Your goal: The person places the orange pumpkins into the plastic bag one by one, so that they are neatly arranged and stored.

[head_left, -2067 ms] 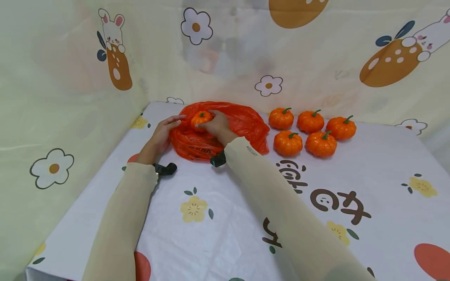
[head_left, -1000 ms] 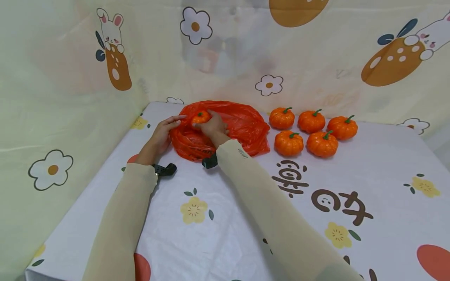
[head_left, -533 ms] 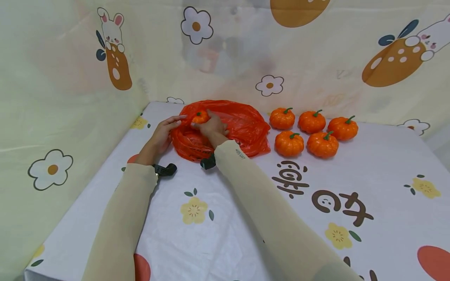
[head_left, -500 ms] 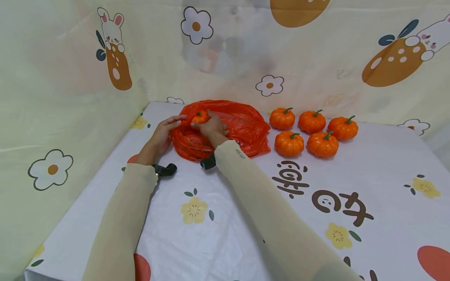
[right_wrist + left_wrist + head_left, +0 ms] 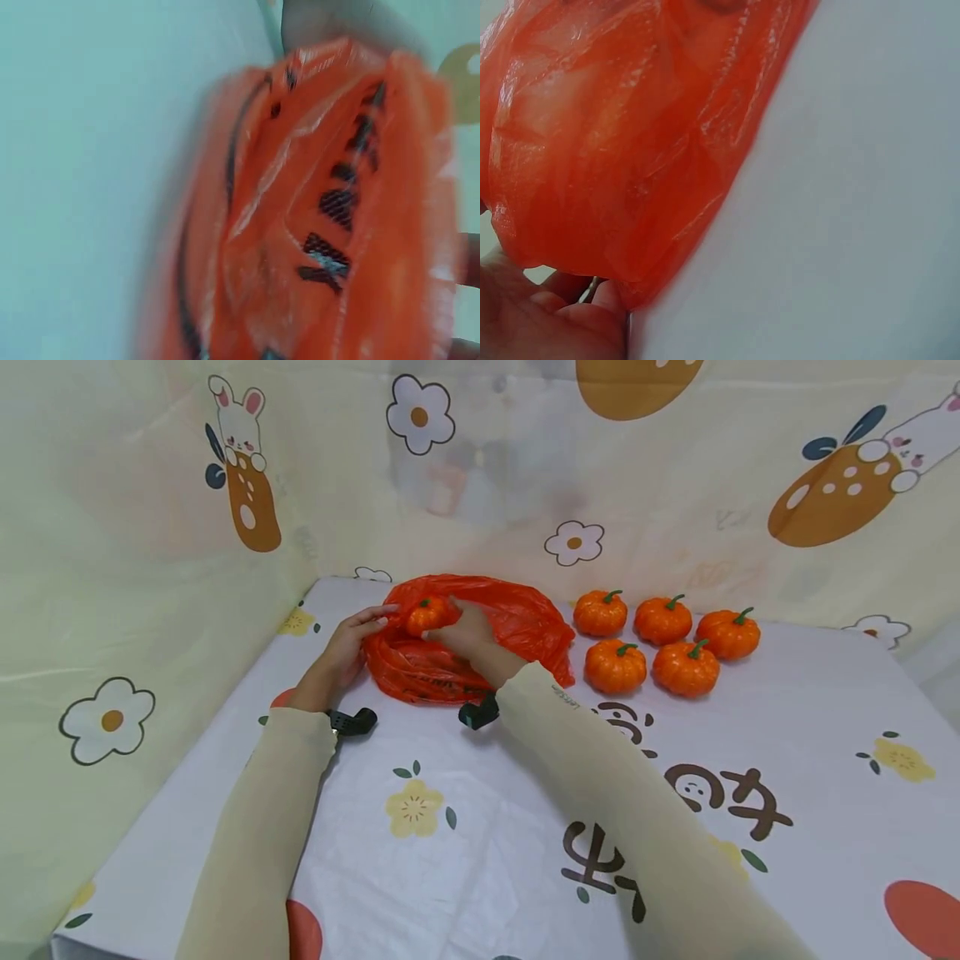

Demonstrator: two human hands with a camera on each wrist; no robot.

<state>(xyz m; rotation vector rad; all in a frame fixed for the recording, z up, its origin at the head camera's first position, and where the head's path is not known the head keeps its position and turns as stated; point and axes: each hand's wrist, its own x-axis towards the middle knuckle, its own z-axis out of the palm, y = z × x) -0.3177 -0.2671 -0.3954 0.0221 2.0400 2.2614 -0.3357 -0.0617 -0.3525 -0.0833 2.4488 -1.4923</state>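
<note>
Pumpkin in the mouth of the red bag, left of the upper middle of the frame. From where I stand, the right hand has thumb and finger curled round its right side, and the left hand seems to grip the bag's left edge. That plastic looks thin and slack: should the left hand ease off, the mouth could sag and let the pumpkin roll back onto the counter. The green stem might snag and tear the film. A careless pull rightward could also drag the bag into the five loose pumpkins, the nearest just beside it
</note>
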